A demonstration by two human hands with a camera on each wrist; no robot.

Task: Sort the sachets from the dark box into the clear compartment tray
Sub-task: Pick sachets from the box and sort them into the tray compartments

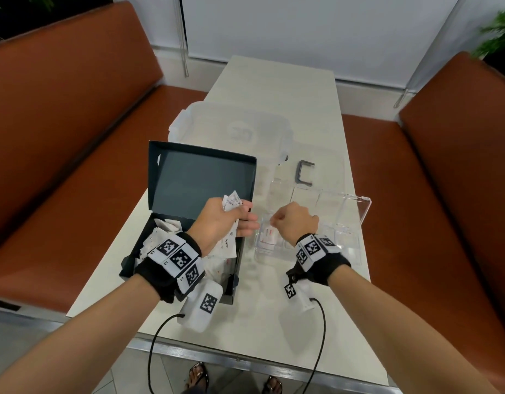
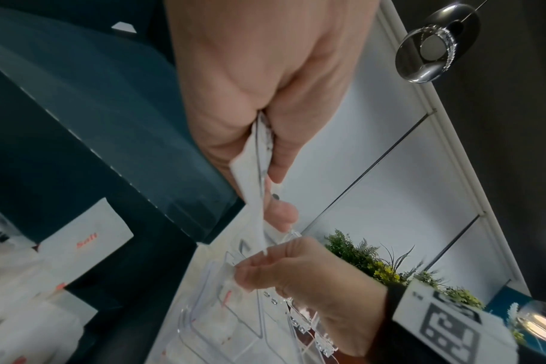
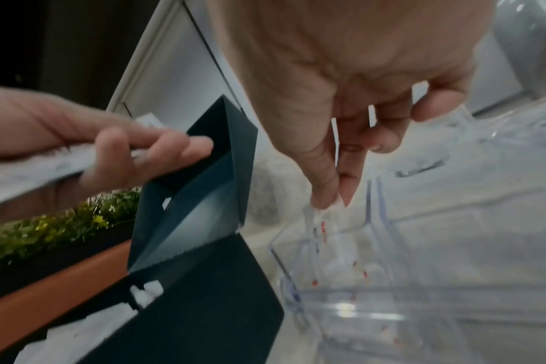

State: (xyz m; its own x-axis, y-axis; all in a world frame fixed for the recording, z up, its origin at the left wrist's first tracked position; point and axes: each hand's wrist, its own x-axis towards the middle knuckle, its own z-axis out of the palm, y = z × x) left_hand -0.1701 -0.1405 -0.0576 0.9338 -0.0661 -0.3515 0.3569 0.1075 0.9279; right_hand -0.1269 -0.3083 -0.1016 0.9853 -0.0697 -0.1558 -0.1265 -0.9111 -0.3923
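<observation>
A dark box (image 1: 163,237) with its lid up sits left of centre on the table and holds several white sachets (image 1: 166,224). My left hand (image 1: 228,220) hovers over the box's right side and grips a bunch of white sachets (image 1: 231,201) (image 2: 253,167). The clear compartment tray (image 1: 356,220) lies to the right. My right hand (image 1: 291,220) hangs over the tray's near-left compartment and pinches a single sachet (image 3: 312,219) between thumb and forefinger, its lower end inside the compartment. Sachets with red print (image 1: 269,236) lie in that compartment.
A large clear lidded container (image 1: 240,132) stands behind the box. A grey U-shaped clip (image 1: 304,173) lies by the tray. Orange bench seats (image 1: 61,166) flank the white table (image 1: 274,81). Cables run from both wrists over the near table edge.
</observation>
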